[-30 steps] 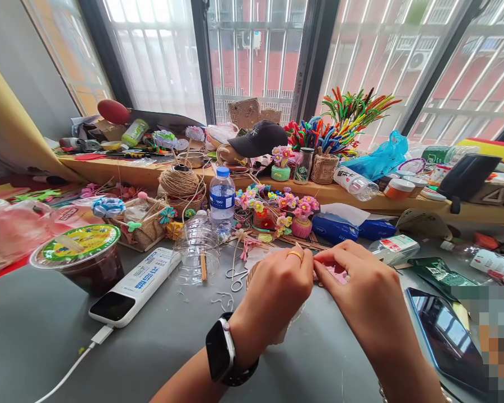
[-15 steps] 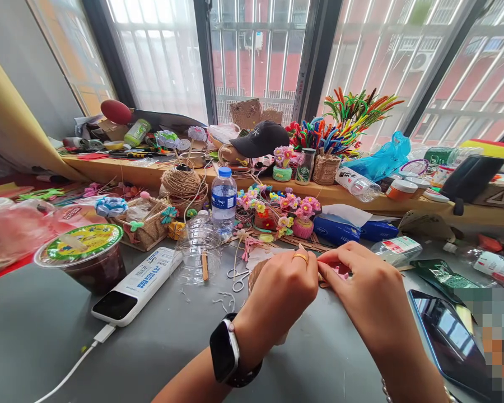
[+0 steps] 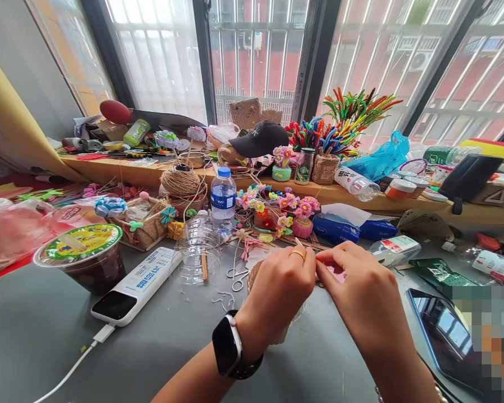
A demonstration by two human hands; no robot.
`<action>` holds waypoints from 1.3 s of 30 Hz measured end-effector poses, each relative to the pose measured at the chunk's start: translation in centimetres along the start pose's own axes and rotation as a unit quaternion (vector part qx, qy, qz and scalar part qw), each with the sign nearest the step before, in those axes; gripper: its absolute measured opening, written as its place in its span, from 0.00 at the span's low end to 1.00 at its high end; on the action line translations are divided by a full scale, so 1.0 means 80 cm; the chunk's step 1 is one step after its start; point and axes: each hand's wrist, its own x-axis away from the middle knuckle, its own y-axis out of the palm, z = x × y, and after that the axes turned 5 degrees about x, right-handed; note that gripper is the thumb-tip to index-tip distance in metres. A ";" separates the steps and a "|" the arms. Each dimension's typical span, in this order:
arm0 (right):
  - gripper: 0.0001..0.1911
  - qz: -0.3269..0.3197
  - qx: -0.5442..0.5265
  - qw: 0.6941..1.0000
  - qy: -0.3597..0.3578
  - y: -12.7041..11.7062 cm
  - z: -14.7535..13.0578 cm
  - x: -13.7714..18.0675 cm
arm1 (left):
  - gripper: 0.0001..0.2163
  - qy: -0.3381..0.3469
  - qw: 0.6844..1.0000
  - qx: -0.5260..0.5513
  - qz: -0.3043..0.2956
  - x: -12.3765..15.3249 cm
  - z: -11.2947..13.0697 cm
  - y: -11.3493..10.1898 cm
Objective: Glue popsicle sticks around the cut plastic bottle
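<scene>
**Both hands closed on a small pink piece, mid-table**

Head view, the only one. Left hand point(image 3: 279, 288) and right hand point(image 3: 361, 291) are curled in toward each other over the grey table point(image 3: 37, 336). Their fingertips meet just right of the ring point(image 3: 297, 254) on the left hand. Neither hand is spread: the fingers are bunched and pinching.

What they pinch is a pink piece point(image 3: 337, 275), small and soft-looking. Only a sliver shows, under the right hand's fingers. It sits between the two hands, slightly toward the right one, low and close to the tabletop. Most of it is hidden, so its long axis can't be called. Both hands touch it, and the right hand covers more of it.

A tan round thing point(image 3: 252, 273) peeks out from under the left hand on its left side. I can't tell whether the palm rests on it. There is a black watch point(image 3: 228, 350) on the left wrist.

Nearby:
- Small scissors point(image 3: 236, 278) lie just left of the left hand, not touched.
- A white power bank point(image 3: 134, 286) with its cable point(image 3: 67, 372) lies further left.
- A dark tablet point(image 3: 443, 336) lies flat to the right of the right hand, apart from it.
- Behind the hands are craft flowers point(image 3: 285, 208) and a water bottle point(image 3: 223, 201), well clear.
</scene>
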 end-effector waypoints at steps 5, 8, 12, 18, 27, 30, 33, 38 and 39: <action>0.06 -0.004 -0.024 1.000 0.016 0.001 0.003 -0.002 | 0.06 0.001 1.000 -0.018 0.022 -0.001 0.001 0.002; 0.06 -0.015 -0.024 0.999 0.032 0.001 0.005 -0.002 | 0.06 0.010 0.999 -0.024 0.024 -0.002 0.004 0.003; 0.05 -0.025 -0.015 0.999 0.045 0.001 0.006 -0.003 | 0.05 0.025 0.999 -0.030 0.023 -0.002 0.004 0.004; 0.06 -0.018 0.002 1.000 0.023 0.000 0.002 -0.001 | 0.07 0.028 0.999 -0.033 0.019 -0.001 0.000 0.004; 0.05 0.002 0.022 1.000 0.019 0.008 -0.001 0.003 | 0.07 0.016 0.999 -0.020 0.038 -0.004 0.000 0.007; 0.05 0.017 0.034 0.999 0.015 0.009 -0.004 0.003 | 0.06 0.011 0.999 -0.025 0.043 -0.004 0.001 0.007; 0.07 0.022 0.044 0.999 0.013 0.009 -0.008 0.003 | 0.06 0.005 0.999 -0.029 0.044 -0.004 0.003 0.008; 0.09 0.030 0.033 0.999 0.008 0.010 -0.011 0.004 | 0.06 0.002 0.997 -0.025 0.070 -0.004 0.004 0.009; 0.09 0.034 0.030 0.999 0.007 0.010 -0.011 0.004 | 0.06 -0.001 0.997 -0.026 0.073 -0.004 0.004 0.009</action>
